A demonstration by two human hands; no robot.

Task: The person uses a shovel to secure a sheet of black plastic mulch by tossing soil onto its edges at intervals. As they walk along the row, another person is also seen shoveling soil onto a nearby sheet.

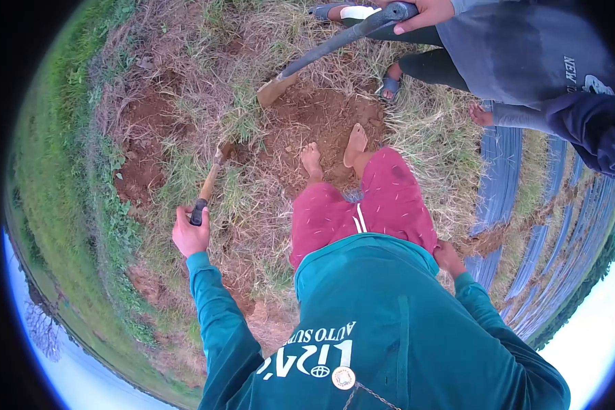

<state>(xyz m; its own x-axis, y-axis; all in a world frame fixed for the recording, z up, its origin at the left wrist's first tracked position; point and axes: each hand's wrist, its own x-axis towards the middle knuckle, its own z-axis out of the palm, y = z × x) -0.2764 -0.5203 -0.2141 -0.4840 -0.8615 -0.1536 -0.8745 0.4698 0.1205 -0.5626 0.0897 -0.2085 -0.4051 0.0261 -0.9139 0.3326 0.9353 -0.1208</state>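
Observation:
My left hand [190, 232] is closed round the black-wrapped end of a wooden-handled hoe [209, 183]. The hoe points away from me, and its dirty metal head [223, 151] is down at the grass and soil. At my right hip, my right hand [447, 258] has its fingers curled against the side of my maroon shorts [396, 191], seemingly gripping the cloth; the fingertips are partly hidden. My bare feet [311, 160] stand on dug reddish soil [287, 137].
Ahead on the right stands another person in a grey shirt [506, 61], one hand on a dark-handled digging tool [348, 37]; its broad head [277, 89] rests near my feet. Dry grass surrounds the soil. Plastic-covered rows [499, 171] run along the right, green growth [68, 178] along the left.

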